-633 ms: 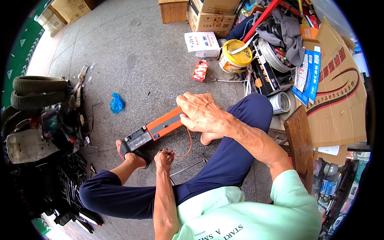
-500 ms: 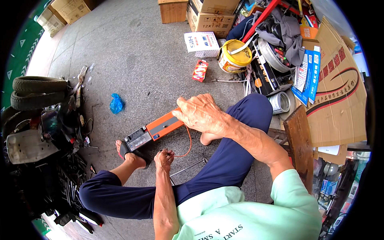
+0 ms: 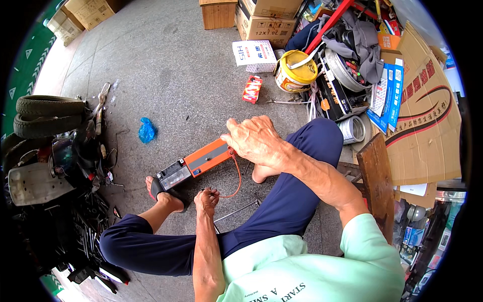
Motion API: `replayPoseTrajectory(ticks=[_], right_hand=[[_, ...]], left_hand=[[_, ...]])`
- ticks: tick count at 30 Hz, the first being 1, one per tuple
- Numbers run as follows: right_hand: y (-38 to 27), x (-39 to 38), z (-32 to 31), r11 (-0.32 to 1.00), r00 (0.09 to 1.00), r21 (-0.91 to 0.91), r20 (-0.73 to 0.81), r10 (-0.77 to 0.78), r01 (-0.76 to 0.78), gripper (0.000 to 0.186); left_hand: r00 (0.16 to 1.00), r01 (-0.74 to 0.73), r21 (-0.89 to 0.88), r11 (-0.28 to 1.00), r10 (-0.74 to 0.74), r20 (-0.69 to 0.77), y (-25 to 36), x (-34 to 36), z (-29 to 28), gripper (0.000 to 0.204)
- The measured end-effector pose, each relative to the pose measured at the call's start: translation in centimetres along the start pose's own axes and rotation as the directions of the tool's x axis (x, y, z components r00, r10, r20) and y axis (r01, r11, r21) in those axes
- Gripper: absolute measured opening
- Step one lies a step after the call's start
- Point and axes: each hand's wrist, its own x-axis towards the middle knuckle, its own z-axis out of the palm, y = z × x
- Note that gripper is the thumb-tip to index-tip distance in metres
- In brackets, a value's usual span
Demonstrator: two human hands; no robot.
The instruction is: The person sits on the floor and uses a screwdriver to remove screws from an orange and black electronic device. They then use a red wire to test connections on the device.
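Okay, so what's being handled is an orange box [image 3: 207, 157] with a grey strip down its top, slanting across the middle of the scene, its right end farther off than its left. Butted up to its left end is a dark battery-looking block [image 3: 174, 175], right by the left foot [image 3: 170, 200] in its dark sandal; can't tell if they actually touch. The right hand [image 3: 256, 143] is bent over the box's right end, thumb side at the edge, but the fingertips are tucked out of sight, so no clue whether it's pinching anything or just resting there. An orange lead [image 3: 240, 176] comes out by that hand and loops round on the near side to the left hand [image 3: 206, 201], which is curled into a loose fist with the lead's end pinched in it. Just right of that fist a thin metal rod [image 3: 236, 210] shows beside the navy trousers [image 3: 282, 201]. As for the grey floor [image 3: 151, 75], a crumpled blue plastic scrap [image 3: 147, 130] lies left of the box on the far side, and farther off to the right sit a little red-and-white carton [image 3: 252, 89] and a yellow-lidded bucket [image 3: 297, 68]. Old tyres [image 3: 50, 106] are stacked far left, and a big cardboard sheet [image 3: 422, 110] leans over on the right.
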Motion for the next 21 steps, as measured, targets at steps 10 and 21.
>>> replayPoseTrajectory(ticks=[10,21], right_hand=[[0.1,-0.3,0.8,0.994,0.995,0.080,-0.082,-0.064,0.071,0.021],[0.7,-0.5,1.9,0.988,0.962,0.023,-0.235,-0.142,0.152,0.023]], left_hand=[[1.000,-0.002,0.002,1.000,0.002,0.000,0.2,-0.5,0.3,0.016],[1.000,-0.008,0.004,1.000,0.008,0.004,0.0,-0.1,0.1,0.017]])
